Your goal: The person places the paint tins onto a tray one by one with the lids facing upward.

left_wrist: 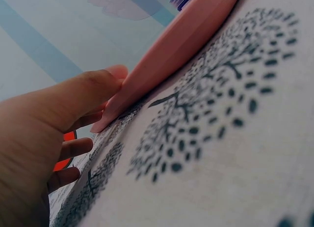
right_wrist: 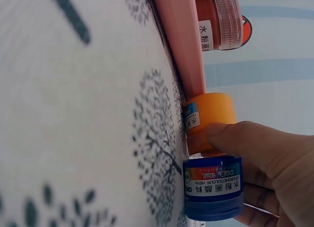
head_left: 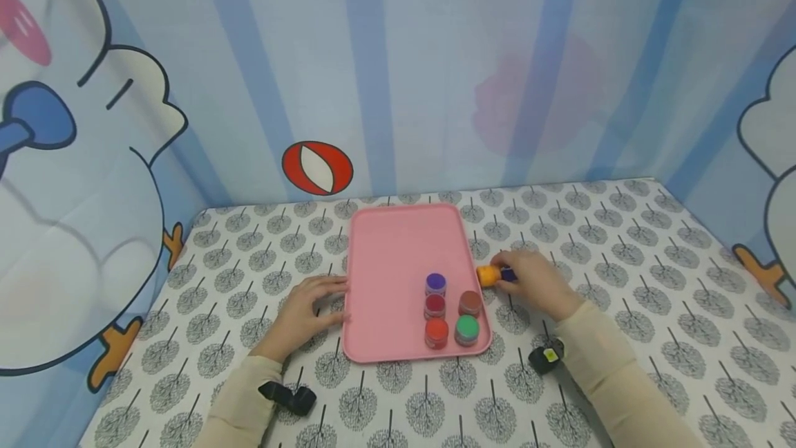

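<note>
With thumb and fingers, my right hand (head_left: 536,282) pinches an orange paint jar (right_wrist: 218,106) beside the pink tray's right edge. Against it, closer to the palm, a dark blue paint jar (right_wrist: 213,180) lies on its side, its cap turned away from the tray; the fingers behind it are partly hidden. My left hand (head_left: 305,313) reaches to the left edge of the pink tray (head_left: 388,261), fingers extended and fingertips touching the rim. The thumb (left_wrist: 100,84) rests at that edge in the left wrist view.
In the tray's right part stand a purple jar (head_left: 436,285), a dark red jar (head_left: 434,305), a red jar (head_left: 437,332), a brown jar (head_left: 470,303) and a green-lidded jar (head_left: 467,330). A tree-patterned cloth (head_left: 622,282) covers the table, with a blue striped curtain (head_left: 429,88) behind.
</note>
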Motion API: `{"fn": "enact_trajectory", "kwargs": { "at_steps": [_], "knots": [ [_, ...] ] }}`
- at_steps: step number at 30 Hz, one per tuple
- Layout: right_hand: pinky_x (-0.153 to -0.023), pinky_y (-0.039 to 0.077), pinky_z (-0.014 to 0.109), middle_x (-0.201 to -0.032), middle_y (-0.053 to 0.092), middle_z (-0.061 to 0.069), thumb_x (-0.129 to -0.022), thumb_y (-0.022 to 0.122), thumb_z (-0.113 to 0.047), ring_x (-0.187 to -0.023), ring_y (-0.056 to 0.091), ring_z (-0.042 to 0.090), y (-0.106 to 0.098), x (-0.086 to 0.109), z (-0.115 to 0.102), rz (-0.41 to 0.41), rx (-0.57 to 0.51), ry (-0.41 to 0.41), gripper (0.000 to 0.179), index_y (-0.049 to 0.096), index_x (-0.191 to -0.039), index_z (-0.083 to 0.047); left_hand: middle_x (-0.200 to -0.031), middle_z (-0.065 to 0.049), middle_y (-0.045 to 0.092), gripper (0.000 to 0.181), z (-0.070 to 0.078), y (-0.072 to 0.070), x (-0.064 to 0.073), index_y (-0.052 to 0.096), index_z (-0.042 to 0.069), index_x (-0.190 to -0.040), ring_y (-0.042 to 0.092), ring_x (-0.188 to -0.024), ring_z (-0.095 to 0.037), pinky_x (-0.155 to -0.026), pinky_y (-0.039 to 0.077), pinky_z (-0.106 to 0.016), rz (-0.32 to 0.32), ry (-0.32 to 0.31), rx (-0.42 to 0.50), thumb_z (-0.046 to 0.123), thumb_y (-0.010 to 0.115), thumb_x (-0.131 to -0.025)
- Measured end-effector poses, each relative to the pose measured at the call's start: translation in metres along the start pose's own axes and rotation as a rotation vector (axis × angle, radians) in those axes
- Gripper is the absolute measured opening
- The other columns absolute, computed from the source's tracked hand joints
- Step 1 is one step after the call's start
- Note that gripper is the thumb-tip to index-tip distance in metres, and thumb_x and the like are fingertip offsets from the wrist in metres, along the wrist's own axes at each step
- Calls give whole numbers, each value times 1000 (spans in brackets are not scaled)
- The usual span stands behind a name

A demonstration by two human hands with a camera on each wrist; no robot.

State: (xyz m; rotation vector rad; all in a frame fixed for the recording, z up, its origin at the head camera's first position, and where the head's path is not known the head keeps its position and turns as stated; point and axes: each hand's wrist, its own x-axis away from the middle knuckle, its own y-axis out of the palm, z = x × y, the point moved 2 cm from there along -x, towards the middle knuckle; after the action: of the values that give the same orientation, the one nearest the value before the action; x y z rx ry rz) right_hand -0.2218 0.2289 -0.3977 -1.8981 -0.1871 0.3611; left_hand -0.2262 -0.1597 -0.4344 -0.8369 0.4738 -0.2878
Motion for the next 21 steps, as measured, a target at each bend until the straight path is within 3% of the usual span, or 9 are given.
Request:
{"fn": "enact_trajectory", "kwargs": {
  "at_steps": [8, 21],
  "knots": [
    [-91, 52, 48, -102, 71, 9, -81, 75, -20, -97, 64, 28, -2, 1, -1, 21, -9, -12, 31, 67, -108, -8, -135, -5, 59, 51, 0, 1, 0, 66, 15, -121, 49, -129, -31, -111, 32, -59, 4, 8, -5, 32, 80, -75],
    [-91, 52, 46, -102, 69, 10, -79, 77, -19, -98, 63, 28, -7, 2, -5, 83, 8, -100, 33, 67, -107, -6, -135, -5, 60, 51, -3, 2, 1, 66, 16, -121, 50, -128, -31, -110, 33, -59, 23, 25, -1, 33, 80, -75]
  ]
}}
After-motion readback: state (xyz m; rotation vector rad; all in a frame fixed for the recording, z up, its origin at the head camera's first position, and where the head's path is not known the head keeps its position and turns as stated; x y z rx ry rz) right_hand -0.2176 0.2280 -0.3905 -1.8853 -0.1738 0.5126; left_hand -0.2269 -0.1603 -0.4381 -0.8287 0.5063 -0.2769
